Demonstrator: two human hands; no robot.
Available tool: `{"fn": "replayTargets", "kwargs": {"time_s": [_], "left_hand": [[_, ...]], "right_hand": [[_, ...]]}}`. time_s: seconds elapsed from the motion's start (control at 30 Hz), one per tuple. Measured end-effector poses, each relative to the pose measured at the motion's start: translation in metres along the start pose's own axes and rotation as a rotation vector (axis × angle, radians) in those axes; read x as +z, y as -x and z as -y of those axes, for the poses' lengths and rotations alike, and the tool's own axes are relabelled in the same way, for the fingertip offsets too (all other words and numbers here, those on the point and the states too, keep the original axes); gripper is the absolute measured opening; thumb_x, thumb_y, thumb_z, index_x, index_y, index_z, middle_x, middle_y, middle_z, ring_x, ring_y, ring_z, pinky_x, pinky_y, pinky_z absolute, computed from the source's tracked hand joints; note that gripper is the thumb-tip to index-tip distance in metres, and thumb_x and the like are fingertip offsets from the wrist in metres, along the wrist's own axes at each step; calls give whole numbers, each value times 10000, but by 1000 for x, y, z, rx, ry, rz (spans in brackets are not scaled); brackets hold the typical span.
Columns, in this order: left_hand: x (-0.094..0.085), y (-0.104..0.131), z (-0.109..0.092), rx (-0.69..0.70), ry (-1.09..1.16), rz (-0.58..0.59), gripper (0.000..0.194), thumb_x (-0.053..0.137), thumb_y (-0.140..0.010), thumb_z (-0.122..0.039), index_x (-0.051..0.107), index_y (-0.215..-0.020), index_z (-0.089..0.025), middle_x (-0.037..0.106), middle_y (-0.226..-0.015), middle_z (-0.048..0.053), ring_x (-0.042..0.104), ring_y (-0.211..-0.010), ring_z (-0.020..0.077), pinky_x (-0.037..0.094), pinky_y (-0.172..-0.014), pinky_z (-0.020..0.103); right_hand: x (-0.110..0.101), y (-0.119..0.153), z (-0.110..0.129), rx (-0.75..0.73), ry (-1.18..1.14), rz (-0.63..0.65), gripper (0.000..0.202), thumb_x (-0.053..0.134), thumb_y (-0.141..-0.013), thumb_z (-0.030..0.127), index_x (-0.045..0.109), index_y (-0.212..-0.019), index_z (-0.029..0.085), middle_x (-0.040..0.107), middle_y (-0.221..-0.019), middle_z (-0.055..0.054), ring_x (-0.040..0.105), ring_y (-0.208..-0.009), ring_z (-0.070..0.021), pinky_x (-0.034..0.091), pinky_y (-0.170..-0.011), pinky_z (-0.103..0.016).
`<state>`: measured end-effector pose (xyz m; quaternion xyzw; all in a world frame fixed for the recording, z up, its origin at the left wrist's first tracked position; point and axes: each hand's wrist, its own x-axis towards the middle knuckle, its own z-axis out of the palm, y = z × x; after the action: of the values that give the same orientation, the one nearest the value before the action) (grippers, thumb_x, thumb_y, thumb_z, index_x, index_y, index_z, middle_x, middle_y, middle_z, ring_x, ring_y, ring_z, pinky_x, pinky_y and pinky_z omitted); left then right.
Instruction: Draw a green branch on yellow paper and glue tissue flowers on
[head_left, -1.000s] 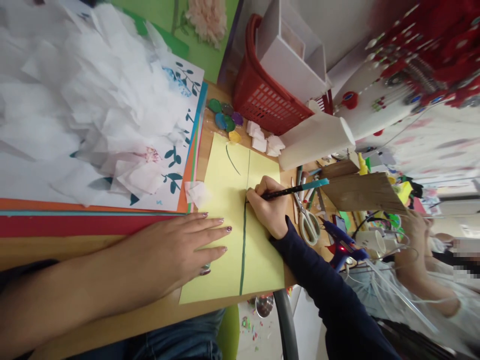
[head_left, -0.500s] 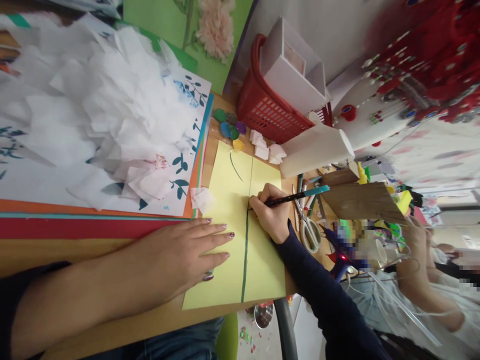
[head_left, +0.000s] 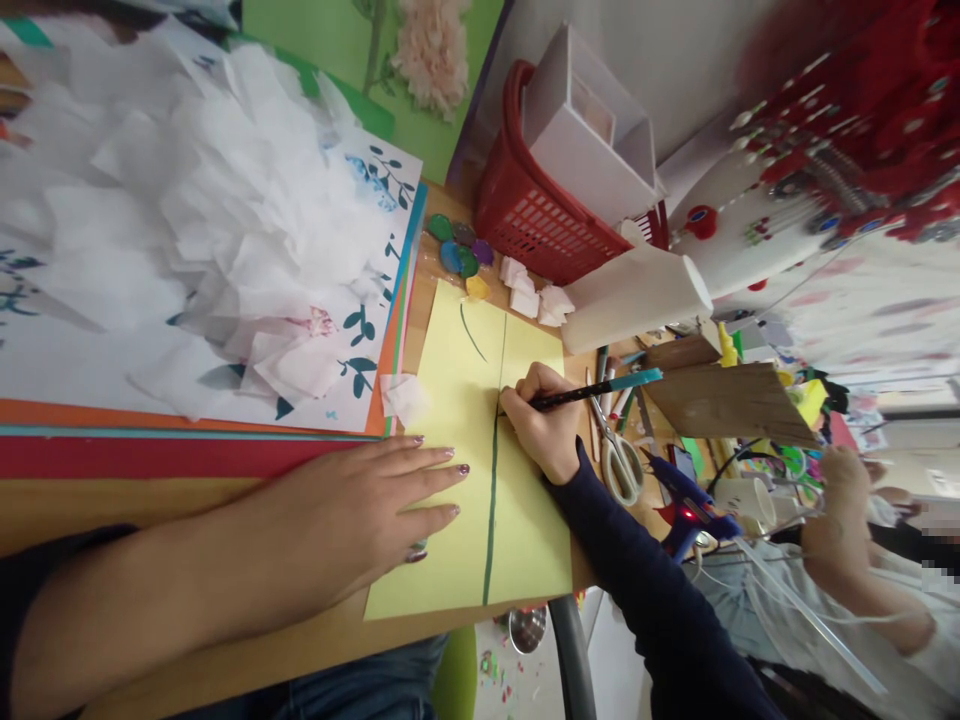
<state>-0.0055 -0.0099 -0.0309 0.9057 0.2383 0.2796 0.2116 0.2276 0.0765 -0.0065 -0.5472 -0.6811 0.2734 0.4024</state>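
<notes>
A sheet of yellow paper [head_left: 450, 580] lies on the wooden table, bearing a thick dark green line up from its lower edge, a thin line above that and a short curved stroke. My left hand [head_left: 390, 500] rests flat on the paper's left part, fingers spread. In my right hand [head_left: 546, 420] is a black felt-tip pen [head_left: 574, 395] with a turquoise end. Its tip, mostly hidden by my fingers, is at the upper end of the thick line. Grey-handled scissors [head_left: 621, 468] lie right of this hand.
White paper pieces [head_left: 240, 200] cover a printed sheet at left. Behind the paper stand a red basket [head_left: 540, 215] and a white paper roll [head_left: 637, 295]. A blue glue gun [head_left: 686, 505] with a lit red light is at right, near another person's arm [head_left: 855, 540].
Both my hands are almost where they were; the pen is still on the line. At right, the other person's hand has shifted slightly.
</notes>
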Motion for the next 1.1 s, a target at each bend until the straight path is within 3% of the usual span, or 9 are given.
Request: {"fn": "replayTargets", "kwargs": {"time_s": [0.17, 0.4, 0.57, 0.8, 1.1], "left_hand": [[-1, -1, 0, 4, 0, 14, 278, 464, -1031, -211, 647, -1240, -202, 540, -1480, 66, 464, -1390, 232, 269, -1208, 393], [-1, 0, 0, -6, 11, 19, 266, 506, -1016, -219, 651, -1239, -211, 546, -1475, 69, 472, -1385, 223, 263, -1213, 385], [-1, -1, 0, 4, 19, 21, 275, 493, -1017, -207, 650, -1242, -200, 540, -1480, 75, 467, -1389, 232, 264, -1212, 392], [-3, -1, -1, -5, 10, 23, 272, 493, -1018, -210, 661, -1232, -207, 556, -1465, 69, 490, -1372, 230, 278, -1207, 387], [-3, -2, 0, 11, 3, 28, 283, 457, -1027, -209, 656, -1228, -195, 564, -1456, 73, 494, -1367, 234, 295, -1196, 393]], "right_hand": [[2, -4, 1, -43, 10, -81, 303, 594, -672, 154, 330, -543, 228, 347, -493, 80, 310, -464, -85, 263, -468, -239], [1, 0, 2, 9, 5, -1, 306, 592, -647, 165, 319, -523, 229, 342, -482, 79, 290, -448, -80, 241, -450, -237], [1, -1, -1, -31, 6, -55, 316, 605, -691, 164, 329, -551, 226, 354, -498, 78, 313, -465, -83, 267, -469, -237], [-1, 2, 0, 48, -27, 28, 329, 610, -665, 168, 316, -532, 232, 330, -479, 80, 293, -444, -79, 237, -442, -233], [0, 3, 0, -2, 6, 18, 344, 614, -680, 159, 311, -533, 231, 336, -492, 78, 294, -449, -80, 249, -451, -239]]}}
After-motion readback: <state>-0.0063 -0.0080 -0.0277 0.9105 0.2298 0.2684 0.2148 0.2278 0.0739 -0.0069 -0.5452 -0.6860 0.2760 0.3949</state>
